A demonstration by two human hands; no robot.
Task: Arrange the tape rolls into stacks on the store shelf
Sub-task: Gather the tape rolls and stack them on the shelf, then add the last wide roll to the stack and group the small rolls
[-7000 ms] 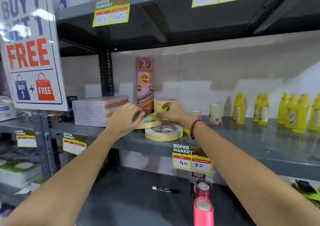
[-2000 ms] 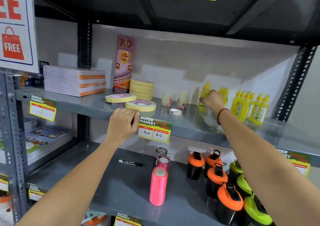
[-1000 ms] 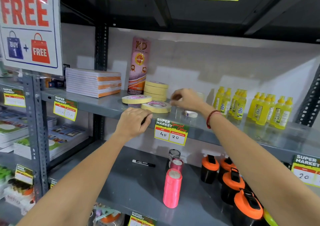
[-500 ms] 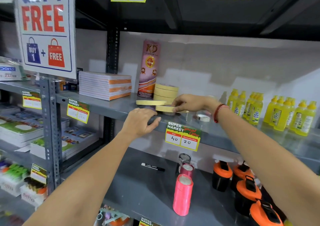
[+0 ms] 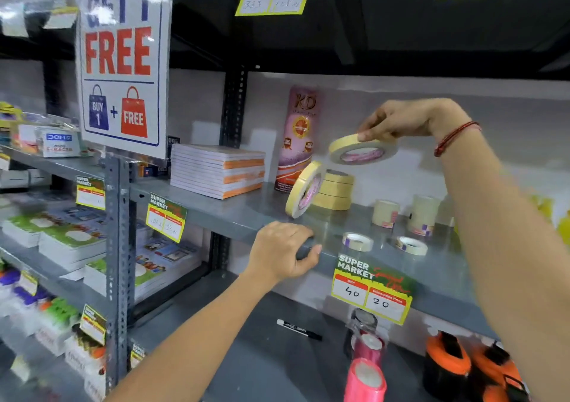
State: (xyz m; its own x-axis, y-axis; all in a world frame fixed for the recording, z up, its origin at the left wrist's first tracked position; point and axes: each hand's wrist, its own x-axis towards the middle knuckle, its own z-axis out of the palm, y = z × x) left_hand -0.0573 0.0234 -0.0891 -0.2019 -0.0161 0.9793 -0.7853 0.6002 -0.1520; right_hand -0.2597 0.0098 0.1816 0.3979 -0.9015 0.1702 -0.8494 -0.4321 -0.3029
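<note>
My right hand (image 5: 410, 119) pinches a wide cream tape roll (image 5: 362, 150) by its rim and holds it in the air above the grey shelf (image 5: 246, 210). A second wide roll (image 5: 303, 189) stands tilted on its edge, leaning against a stack of three wide rolls (image 5: 336, 192). Two small flat rolls (image 5: 357, 241) (image 5: 411, 245) lie near the shelf's front. Two short stacks of narrow rolls (image 5: 385, 213) (image 5: 424, 214) stand behind them. My left hand (image 5: 283, 252) grips the shelf's front lip below the leaning roll.
A tall pink cylinder pack (image 5: 300, 136) stands behind the stack, with a pile of notebooks (image 5: 217, 170) to its left. A price tag (image 5: 371, 290) hangs on the shelf lip. Below lie a black marker (image 5: 299, 329), pink ribbon rolls (image 5: 365, 377) and orange-capped black containers (image 5: 447, 366).
My right hand has lifted one wide roll off the shelf into the air. The other wide roll, flat before, now stands tipped against the stack. My left hand stays on the shelf lip.
</note>
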